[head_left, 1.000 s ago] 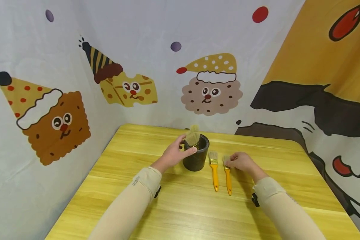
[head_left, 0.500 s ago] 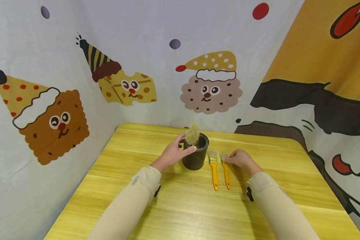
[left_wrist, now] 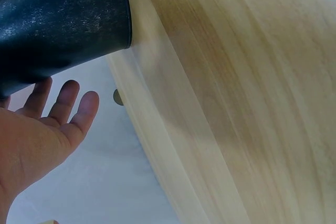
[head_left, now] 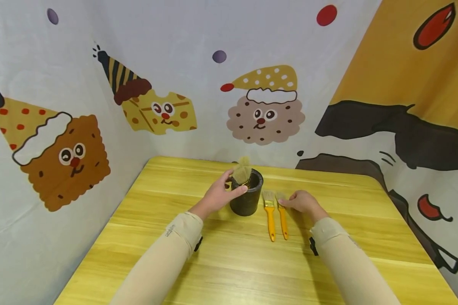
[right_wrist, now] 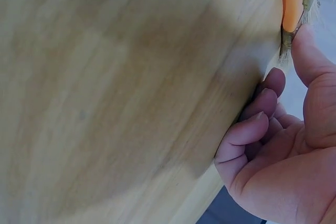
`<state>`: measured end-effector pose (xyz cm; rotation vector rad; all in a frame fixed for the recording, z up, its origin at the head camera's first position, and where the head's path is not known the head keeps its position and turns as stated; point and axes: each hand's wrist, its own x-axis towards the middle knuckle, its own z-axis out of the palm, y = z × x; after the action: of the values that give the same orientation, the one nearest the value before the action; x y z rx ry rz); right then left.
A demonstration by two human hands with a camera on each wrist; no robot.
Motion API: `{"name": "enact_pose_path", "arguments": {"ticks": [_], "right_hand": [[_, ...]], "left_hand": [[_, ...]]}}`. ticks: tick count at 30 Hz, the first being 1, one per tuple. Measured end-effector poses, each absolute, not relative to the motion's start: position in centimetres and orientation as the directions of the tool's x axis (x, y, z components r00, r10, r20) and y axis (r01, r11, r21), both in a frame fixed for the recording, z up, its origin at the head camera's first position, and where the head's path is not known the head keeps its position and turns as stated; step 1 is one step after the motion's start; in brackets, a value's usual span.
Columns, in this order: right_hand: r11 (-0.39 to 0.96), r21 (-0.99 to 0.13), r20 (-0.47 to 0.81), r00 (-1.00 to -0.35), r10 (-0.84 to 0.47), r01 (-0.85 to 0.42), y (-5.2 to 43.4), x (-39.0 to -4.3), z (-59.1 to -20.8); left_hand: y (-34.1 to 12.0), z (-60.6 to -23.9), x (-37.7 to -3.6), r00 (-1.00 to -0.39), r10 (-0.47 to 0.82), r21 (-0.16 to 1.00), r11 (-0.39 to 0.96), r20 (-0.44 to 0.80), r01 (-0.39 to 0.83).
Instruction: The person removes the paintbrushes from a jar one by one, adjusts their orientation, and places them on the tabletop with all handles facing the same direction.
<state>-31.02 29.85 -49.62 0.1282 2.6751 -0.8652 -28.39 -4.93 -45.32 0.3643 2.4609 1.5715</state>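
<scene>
Yellow brush (head_left: 281,214) looks light and stiff; pick it up by its handle. Right hand (head_left: 302,202) touches its bristle end, fingers curled. Left hand (head_left: 218,195) wraps around the black cup (head_left: 246,193).

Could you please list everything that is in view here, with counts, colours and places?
table: one, yellow wood grain, fills the foreground.
pot: one, black, upright at the table's middle.
brushes in the pot: two as far as I can tell, pale bristles up, standing in it.
loose brushes: two, orange handles, flat side by side to the right of the pot.
backdrop: one, white cloth with cartoon biscuit figures, behind the table.
left hand: one, fingers around the pot's side.
right hand: one, fingertips at the bristle end of the right loose brush.
</scene>
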Motion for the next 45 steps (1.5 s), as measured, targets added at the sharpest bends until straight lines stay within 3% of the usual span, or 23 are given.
{"name": "enact_pose_path", "arguments": {"ticks": [45], "right_hand": [[0.851,-0.484,-0.365,-0.931,0.013,0.202,29.3,-30.7,-48.8]], "left_hand": [[-4.8,-45.5,-28.8,-0.953,0.300,0.910,0.405,-0.044,0.085]]}}
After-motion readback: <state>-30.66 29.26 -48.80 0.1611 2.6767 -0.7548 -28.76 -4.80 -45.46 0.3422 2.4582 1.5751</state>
